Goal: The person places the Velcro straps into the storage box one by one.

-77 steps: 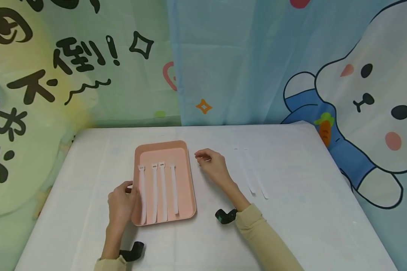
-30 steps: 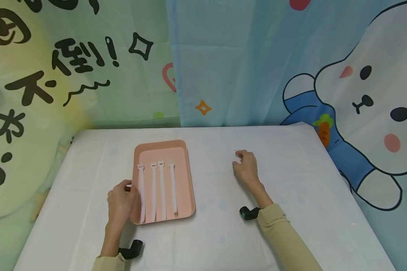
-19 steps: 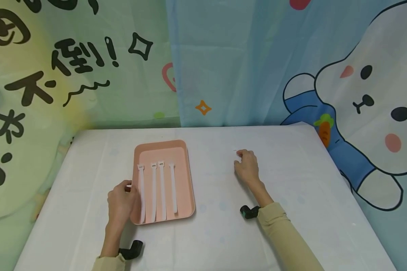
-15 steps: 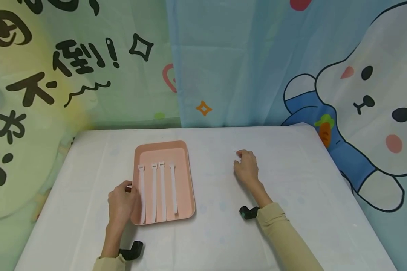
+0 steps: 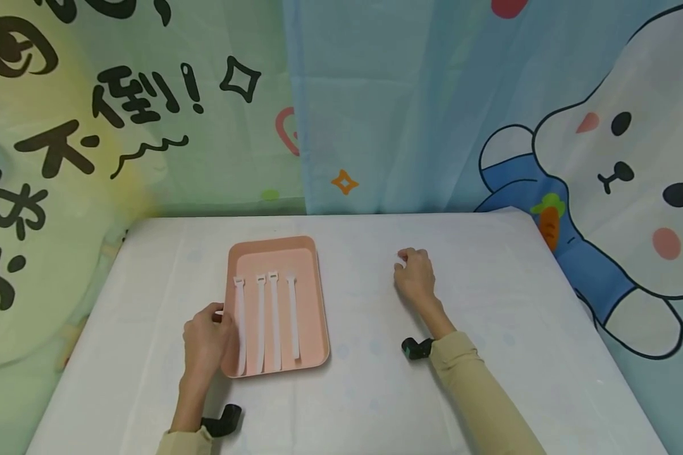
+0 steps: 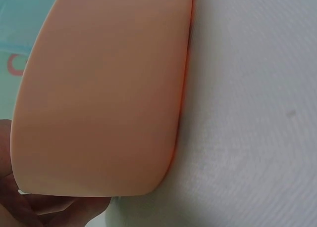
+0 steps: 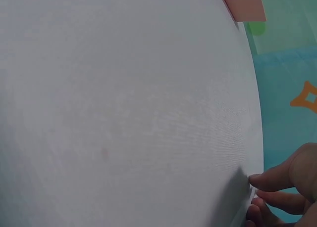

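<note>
Gripping the pink tray (image 5: pixel 309 316) at its left wall with the left hand (image 5: pixel 203 338), curling the fingers around the rim. Reaching well apart on the other side with the right hand (image 5: pixel 415 276), bending the fingers inward and holding thumb and forefinger close together, low over the white table (image 5: pixel 364 392). Not telling for sure whether pinching anything there: perhaps catching a thin pale edge, but blending too closely into the white cloth to settle.

Resting between the hands, touching the left and standing well away from the right: the tray. Holding four white strips (image 5: pixel 276 322), lying lengthwise side by side to the right of the left hand, spacing the middle two most closely. Running the first along the wall just beside the left hand.

Judging by the layout, counting four strips as already placed in the tray. Making out no further strip with certainty near the right hand, so leaving open what is remaining; possibly hiding more under that hand or forearm.

Wearing a small black camera (image 5: pixel 225 421) below the left hand and another (image 5: pixel 417 347) below the right. Hanging beyond both hands, past the table's far edge: a printed curtain (image 5: pixel 370 95).
</note>
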